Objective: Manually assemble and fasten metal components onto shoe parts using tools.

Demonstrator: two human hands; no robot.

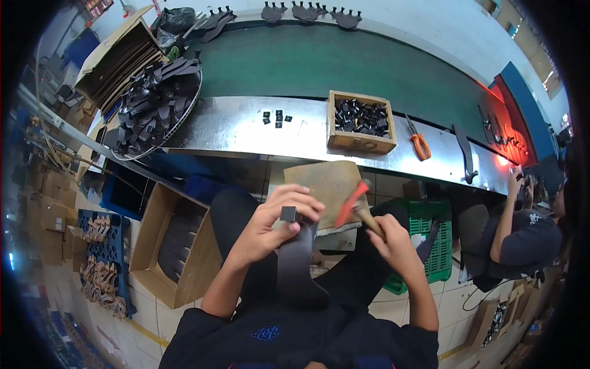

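Note:
My left hand (279, 221) is closed around the heel end of a dark shoe sole (301, 267). The square tip of its heel (288, 214) faces up between thumb and fingers, and the long flat part curves down toward my lap. In my right hand (393, 242) is a hammer (371, 222), gripped by its wooden handle. Its red head, blurred by motion, is raised to the right of the heel, apart from it. A worn tan sheet (313, 175) lies beyond my hands, over a work stand between my knees.
On the metal bench (227, 126) sit several small black square pieces (279, 115), a wooden box (362, 144) of similar pieces, and orange-handled pliers (421, 146). A basket (198, 92) of soles stands left, beside a green belt (295, 58). A green crate (437, 246) and a co-worker (522, 243) are right.

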